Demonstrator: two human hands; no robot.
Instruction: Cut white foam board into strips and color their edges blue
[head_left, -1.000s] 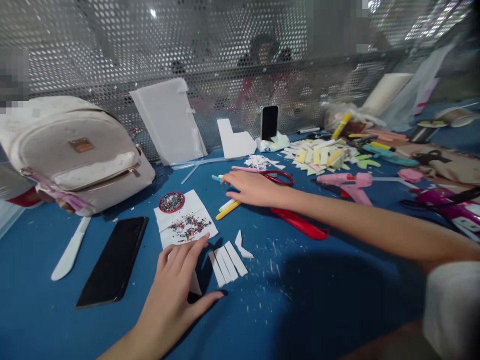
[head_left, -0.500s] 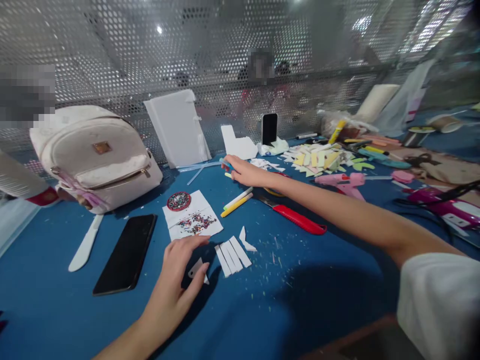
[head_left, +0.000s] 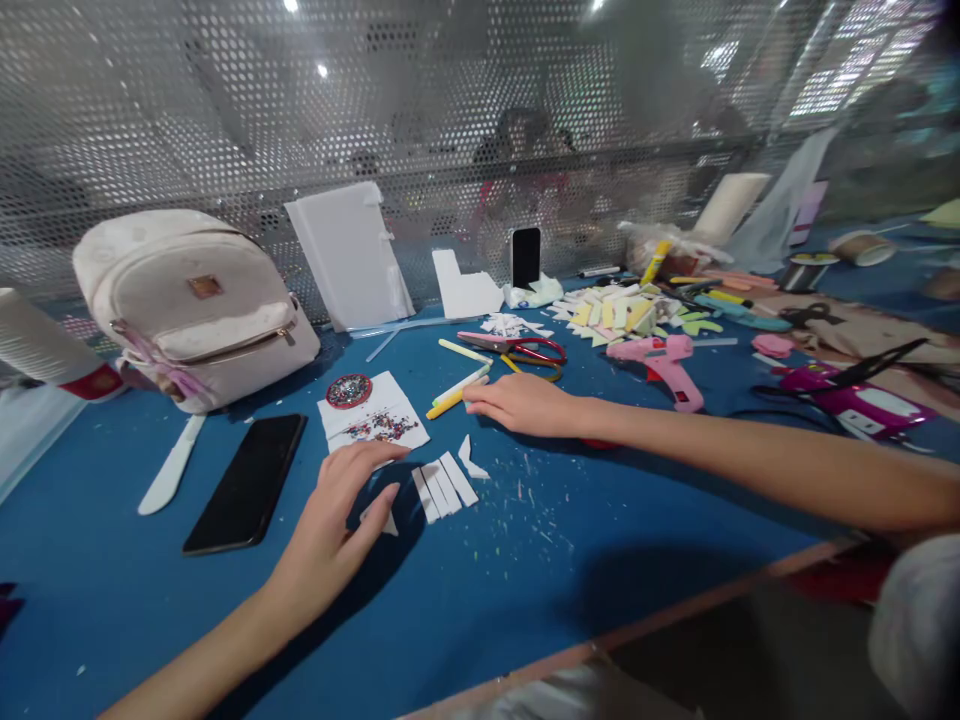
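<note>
My left hand (head_left: pixel 337 525) hovers low over the blue table with thumb and fingers apart, around a small white piece (head_left: pixel 381 515). Just right of it lie white strips (head_left: pixel 444 487) side by side and a bent white scrap (head_left: pixel 471 458). My right hand (head_left: pixel 529 404) has its fingers together at the right end of a yellow marker (head_left: pixel 448 402); whether they grip it is hidden. Two more pale markers (head_left: pixel 461 383) lie close by. Behind the left hand, a white paper (head_left: pixel 411 432) carries colourful bits and a round red-rimmed dish (head_left: pixel 349 391).
Red-handled scissors (head_left: pixel 536 349) and a pink glue gun (head_left: pixel 664 362) lie behind my right arm. A black phone (head_left: pixel 246 483), white knife (head_left: pixel 174 468) and backpack (head_left: pixel 195 300) stand or lie left. Cut pieces (head_left: pixel 622 310) are heaped at the back.
My right hand has come back from the rear of the table towards me, to the markers. A pale marker now lies behind the others. My left hand stays open near the white piece.
</note>
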